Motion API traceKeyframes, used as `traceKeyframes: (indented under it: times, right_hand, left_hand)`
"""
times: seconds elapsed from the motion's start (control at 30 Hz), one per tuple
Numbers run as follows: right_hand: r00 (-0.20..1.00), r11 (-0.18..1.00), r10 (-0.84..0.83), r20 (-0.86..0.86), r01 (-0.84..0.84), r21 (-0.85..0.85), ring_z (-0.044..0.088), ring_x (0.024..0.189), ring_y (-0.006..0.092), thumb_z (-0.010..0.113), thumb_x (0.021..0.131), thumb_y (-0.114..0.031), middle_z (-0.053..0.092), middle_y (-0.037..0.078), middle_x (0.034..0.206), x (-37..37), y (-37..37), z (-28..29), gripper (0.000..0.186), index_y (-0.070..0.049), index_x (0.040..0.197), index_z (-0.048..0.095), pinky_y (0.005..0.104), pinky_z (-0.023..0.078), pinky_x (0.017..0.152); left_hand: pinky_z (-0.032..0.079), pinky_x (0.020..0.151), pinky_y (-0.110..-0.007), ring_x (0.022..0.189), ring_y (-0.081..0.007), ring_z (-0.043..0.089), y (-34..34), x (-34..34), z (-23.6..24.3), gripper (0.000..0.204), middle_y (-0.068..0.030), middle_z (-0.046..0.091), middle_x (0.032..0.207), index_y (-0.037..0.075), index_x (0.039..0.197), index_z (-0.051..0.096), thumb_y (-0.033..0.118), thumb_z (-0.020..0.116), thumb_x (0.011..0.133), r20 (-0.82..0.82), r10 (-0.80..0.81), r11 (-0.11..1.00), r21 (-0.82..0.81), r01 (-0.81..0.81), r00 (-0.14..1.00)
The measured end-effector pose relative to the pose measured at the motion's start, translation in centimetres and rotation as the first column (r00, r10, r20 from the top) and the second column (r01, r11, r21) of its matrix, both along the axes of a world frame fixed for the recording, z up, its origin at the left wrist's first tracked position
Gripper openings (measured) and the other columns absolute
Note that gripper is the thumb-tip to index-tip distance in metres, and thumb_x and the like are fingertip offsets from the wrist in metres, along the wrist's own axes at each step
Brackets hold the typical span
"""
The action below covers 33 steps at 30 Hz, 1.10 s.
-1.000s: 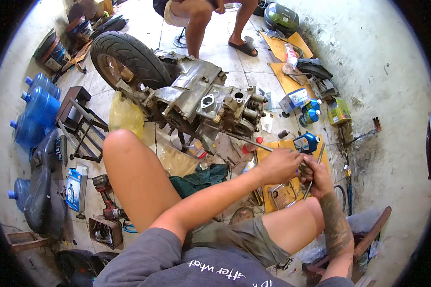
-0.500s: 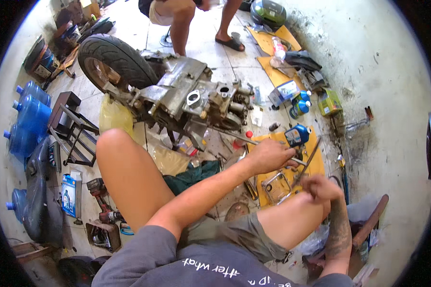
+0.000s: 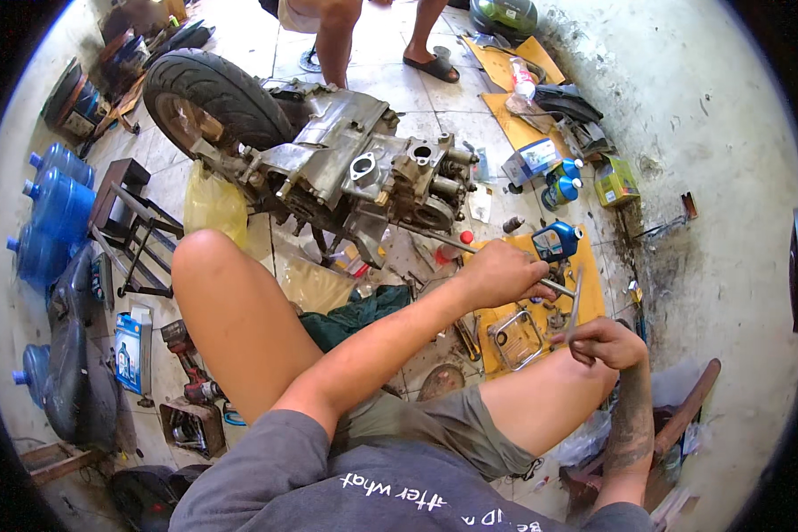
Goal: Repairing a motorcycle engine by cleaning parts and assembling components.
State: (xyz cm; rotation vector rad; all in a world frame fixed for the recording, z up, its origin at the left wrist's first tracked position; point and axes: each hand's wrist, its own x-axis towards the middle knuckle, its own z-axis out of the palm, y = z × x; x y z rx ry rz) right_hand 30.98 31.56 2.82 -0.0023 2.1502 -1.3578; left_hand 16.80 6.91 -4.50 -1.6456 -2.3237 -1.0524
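A scooter engine (image 3: pixel 332 168) with bare metal casings stands ahead of me, joined to a rear wheel (image 3: pixel 217 102) at its left. From the engine's lower right side runs the steel shaft of a T-handle wrench (image 3: pixel 554 285); the tip is hidden against the engine. My left hand (image 3: pixel 501 275) is closed around that shaft, close to the crossbar. At the crossbar's lower end, the fingers of my right hand (image 3: pixel 605 344) are curled against the bar, above my right knee. Under the wrench, a metal frame-shaped part (image 3: pixel 516 341) lies on yellow cardboard (image 3: pixel 590 297).
Blue bottles (image 3: pixel 557 241) and boxes stand to the right, near the stained wall (image 3: pixel 709 151). At left are a dark metal stool (image 3: pixel 137 235), blue water jugs (image 3: pixel 58 204) and a cordless drill (image 3: pixel 189 363). Another person's sandalled foot (image 3: pixel 434 66) is beyond the engine.
The wrench's crossbar has turned to a steeper slant. My right hand, blurred earlier, is now steadier at the bar's lower end. My left hand keeps hold of the shaft.
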Motion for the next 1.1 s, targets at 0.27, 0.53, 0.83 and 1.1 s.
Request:
traceKeyframes:
  times: [0.27,0.53,0.83,1.1]
  right_hand:
    - [0.994,0.959,-0.040,0.105,0.067,-0.274,0.041,0.061,0.0081,0.046,0.088,0.003,0.043,-0.001,0.066,0.1,-0.1,1.2,0.050,-0.005,0.137,0.048,0.0247,0.038,0.054]
    - [0.939,0.884,-0.344,-0.021,0.317,-0.343,0.044,0.058,0.0141,0.043,0.083,0.007,0.043,0.002,0.063,-0.2,-2.8,1.7,0.054,-0.006,0.135,0.052,0.0301,0.042,0.057]
    - [0.725,0.725,0.226,-0.651,0.321,0.609,0.061,0.074,0.0271,0.051,0.094,-0.010,0.061,0.014,0.082,-1.3,-6.4,1.5,0.026,0.000,0.117,0.057,0.0386,0.048,0.065]
    - [0.803,0.867,-0.494,-0.334,0.482,-0.123,0.058,0.056,0.0154,0.034,0.103,-0.045,0.054,0.006,0.061,-2.9,-6.1,-3.1,0.054,0.002,0.087,0.056,0.0275,0.049,0.055]
  left_hand:
    - [0.048,0.056,-0.044,0.065,-0.0328,0.063,-0.2,0.0,-0.8,0.047,-0.0116,0.060,0.064,0.008,0.075,0.057,0.053,0.056,0.087,0.010,-0.005,1.000,-0.021,0.005,1.000]
    - [0.049,0.057,-0.043,0.065,-0.0317,0.065,-0.5,-0.8,-0.6,0.049,-0.0116,0.062,0.063,0.007,0.078,0.061,0.056,0.055,0.086,0.034,0.009,0.998,-0.057,-0.007,0.999]
    - [0.049,0.057,-0.043,0.068,-0.0315,0.065,-1.0,-0.9,-1.1,0.047,-0.0113,0.063,0.066,0.007,0.077,0.061,0.052,0.056,0.086,0.044,0.025,0.991,-0.131,-0.019,0.999]
    - [0.047,0.053,-0.043,0.062,-0.0316,0.063,-2.6,-1.8,-1.8,0.050,-0.0118,0.062,0.065,0.009,0.075,0.061,0.057,0.056,0.086,0.060,0.097,0.994,-0.064,-0.093,0.993]
